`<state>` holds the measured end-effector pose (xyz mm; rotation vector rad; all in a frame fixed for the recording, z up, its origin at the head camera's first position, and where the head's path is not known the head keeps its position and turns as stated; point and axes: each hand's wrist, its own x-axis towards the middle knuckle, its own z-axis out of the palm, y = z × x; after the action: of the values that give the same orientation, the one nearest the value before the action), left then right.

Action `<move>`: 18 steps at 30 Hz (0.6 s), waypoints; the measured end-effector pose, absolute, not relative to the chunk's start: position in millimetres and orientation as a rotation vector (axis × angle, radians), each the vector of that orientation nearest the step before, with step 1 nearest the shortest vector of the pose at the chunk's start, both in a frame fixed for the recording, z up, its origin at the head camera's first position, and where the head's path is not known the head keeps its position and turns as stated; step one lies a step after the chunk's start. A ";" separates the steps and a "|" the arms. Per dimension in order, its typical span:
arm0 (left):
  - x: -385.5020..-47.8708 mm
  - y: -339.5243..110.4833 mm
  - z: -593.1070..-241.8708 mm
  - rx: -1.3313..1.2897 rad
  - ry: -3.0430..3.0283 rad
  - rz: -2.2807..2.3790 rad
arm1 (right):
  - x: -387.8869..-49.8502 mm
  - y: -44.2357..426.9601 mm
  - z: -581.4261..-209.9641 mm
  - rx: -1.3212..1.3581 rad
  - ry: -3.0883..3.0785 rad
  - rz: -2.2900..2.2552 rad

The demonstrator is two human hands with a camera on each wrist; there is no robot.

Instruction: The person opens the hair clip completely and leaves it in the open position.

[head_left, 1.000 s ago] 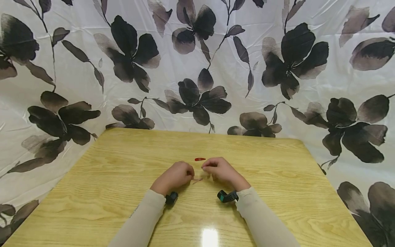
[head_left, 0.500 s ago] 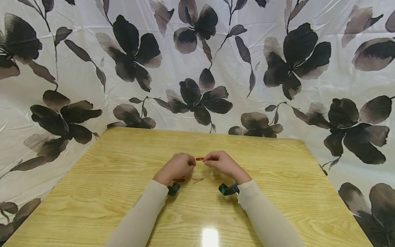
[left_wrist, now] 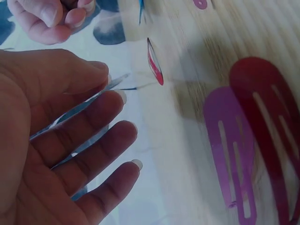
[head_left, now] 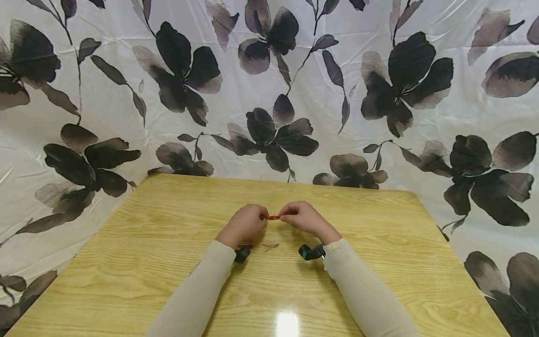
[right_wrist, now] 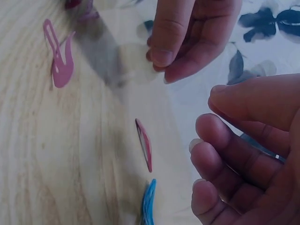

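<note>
A red snap hair clip (head_left: 274, 217) lies on the table between my two hands. My left hand (head_left: 248, 222) is at its left, fingers loosely bent; in the left wrist view, the red clip (left_wrist: 155, 65) lies apart from the fingertips. To the clip's right is my right hand (head_left: 306, 219), its thumb and fingers relaxed with nothing visible between them in the right wrist view. Nearer my body lie a pink clip (right_wrist: 63, 68), a purple clip (left_wrist: 218, 122) and a dark red clip (left_wrist: 258, 84). A blue clip (right_wrist: 148, 204) is by the right hand, hidden from the head view.
The wooden table (head_left: 168, 281) has a far edge backed by a floral cloth (head_left: 337, 93). Dark bands with devices (head_left: 310, 252) circle both wrists.
Both hands have moved away from my body and sit on either side of the red clip. The left hand's shift uncovers the dark red and pink clips nearer my body.
</note>
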<state>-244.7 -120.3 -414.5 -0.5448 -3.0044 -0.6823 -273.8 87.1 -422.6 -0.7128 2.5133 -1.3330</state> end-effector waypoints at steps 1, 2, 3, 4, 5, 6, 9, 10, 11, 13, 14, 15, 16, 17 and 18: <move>-245.8 -120.3 -414.7 -0.538 -3.000 -0.686 | -274.5 86.4 -421.8 -0.713 2.522 -1.323; -247.0 -120.1 -415.0 -0.533 -2.997 -0.686 | -275.6 85.8 -421.5 -0.715 2.532 -1.312; -248.5 -119.7 -415.6 -0.528 -2.991 -0.682 | -276.7 85.2 -421.2 -0.716 2.545 -1.296; -249.3 -119.3 -415.6 -0.520 -2.988 -0.688 | -277.8 84.7 -421.2 -0.718 2.558 -1.282; -250.2 -118.7 -415.8 -0.513 -2.985 -0.684 | -278.7 84.1 -421.0 -0.715 2.570 -1.269; -250.6 -118.1 -415.5 -0.503 -2.985 -0.693 | -279.6 83.4 -420.8 -0.713 2.582 -1.256; -252.0 -117.3 -415.7 -0.485 -2.992 -0.720 | -281.7 81.2 -420.2 -0.711 2.611 -1.225; -252.2 -117.3 -415.5 -0.481 -2.996 -0.727 | -282.2 80.5 -420.1 -0.709 2.619 -1.219; -252.8 -117.1 -415.6 -0.477 -3.000 -0.735 | -282.5 79.8 -419.7 -0.709 2.628 -1.212; -254.7 -117.0 -416.5 -0.470 -3.008 -0.749 | -283.8 78.4 -420.3 -0.714 2.647 -1.198; -255.9 -116.7 -417.1 -0.463 -3.010 -0.752 | -284.7 77.7 -421.1 -0.710 2.659 -1.189; -257.2 -116.5 -417.5 -0.459 -3.010 -0.756 | -285.7 77.0 -421.9 -0.712 2.668 -1.184; -258.7 -116.3 -418.0 -0.457 -3.010 -0.760 | -287.0 76.3 -423.2 -0.718 2.680 -1.176; -260.2 -116.1 -418.4 -0.454 -3.010 -0.765 | -288.4 75.4 -424.5 -0.725 2.694 -1.165; -261.8 -115.9 -418.9 -0.452 -3.008 -0.765 | -289.8 74.4 -425.8 -0.727 2.704 -1.155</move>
<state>-261.8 -115.9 -418.9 -0.4523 -3.0082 -0.7652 -289.8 74.4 -425.8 -0.7274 2.7036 -1.1548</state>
